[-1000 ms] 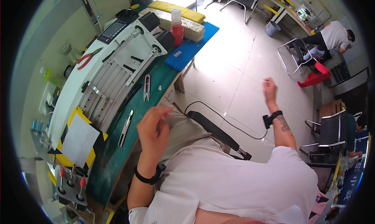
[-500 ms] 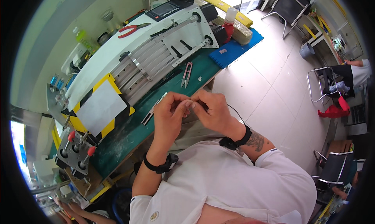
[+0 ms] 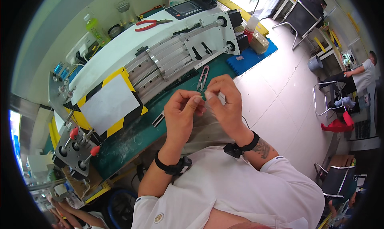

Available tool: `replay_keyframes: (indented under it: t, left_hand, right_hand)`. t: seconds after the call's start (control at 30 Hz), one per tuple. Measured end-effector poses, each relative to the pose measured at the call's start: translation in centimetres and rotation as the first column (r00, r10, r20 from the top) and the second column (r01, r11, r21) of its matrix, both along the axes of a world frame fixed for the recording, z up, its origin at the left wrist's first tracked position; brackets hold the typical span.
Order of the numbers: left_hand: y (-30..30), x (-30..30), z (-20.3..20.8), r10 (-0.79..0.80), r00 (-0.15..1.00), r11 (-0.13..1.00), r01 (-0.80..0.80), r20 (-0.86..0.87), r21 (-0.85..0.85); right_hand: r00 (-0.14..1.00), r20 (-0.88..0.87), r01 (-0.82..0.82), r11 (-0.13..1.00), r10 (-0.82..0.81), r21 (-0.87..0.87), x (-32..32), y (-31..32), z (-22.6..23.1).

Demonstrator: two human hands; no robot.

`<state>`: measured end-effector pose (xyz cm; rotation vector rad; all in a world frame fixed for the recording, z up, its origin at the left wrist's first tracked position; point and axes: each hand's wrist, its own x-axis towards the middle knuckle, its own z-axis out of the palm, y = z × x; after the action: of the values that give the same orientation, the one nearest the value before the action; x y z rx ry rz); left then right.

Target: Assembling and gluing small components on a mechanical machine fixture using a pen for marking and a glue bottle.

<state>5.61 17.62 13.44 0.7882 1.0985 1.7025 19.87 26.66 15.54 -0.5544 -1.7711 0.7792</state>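
Note:
My left hand (image 3: 181, 113) is raised above the near edge of the green-topped bench (image 3: 124, 143), thumb and forefinger pinched together. Just right of it, a small gap away, my right hand (image 3: 226, 105) also holds a pinch. Whatever lies between the fingertips is too small to make out. Thread snips (image 3: 203, 76) with pinkish handles rest on the bench just beyond my fingers. A narrow metal-coloured strip (image 3: 158, 119) lies to the left of my left hand.
A machine with aluminium rails (image 3: 160, 67) and a control box with a screen (image 3: 186, 9) stands on the bench. Red-handled pliers (image 3: 150, 25) lie behind it. A yellow-and-black taped plate (image 3: 110, 105) is at left, a red bottle (image 3: 251, 28) on a blue mat (image 3: 252, 59). People sit at right.
My fingertips met half a second ago; now the right hand has drawn up and away, leaving a gap. The whole view has shifted slightly, so the bench appears farther right.

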Motion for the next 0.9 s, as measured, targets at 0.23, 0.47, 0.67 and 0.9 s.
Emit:
replay_keyframes:
  t: [0.23,0.47,0.67,0.9]
  left_hand:
    - [0.4,0.1,-1.9,0.029,0.999,0.981,-0.032,0.017,0.192]
    - [0.8,-0.3,-2.0,-0.007,1.0,0.999,0.006,0.01,0.045]
    - [2.1,-0.7,-0.9,-0.037,0.999,0.99,0.04,0.031,-0.135]
    - [5.8,-1.7,1.5,-0.084,0.994,0.991,0.076,-0.07,-0.113]
  right_hand:
    - [0.807,0.531,0.214,0.966,-0.259,0.147,-0.6,9.7,5.3]
    - [0.387,0.884,-0.04,0.953,-0.262,0.3,-3.0,11.6,9.7]
    - [0.35,0.917,-0.08,0.97,-0.191,0.232,-2.5,11.8,10.5]
    - [0.673,0.732,0.044,0.993,-0.111,0.11,1.4,6.1,8.9]
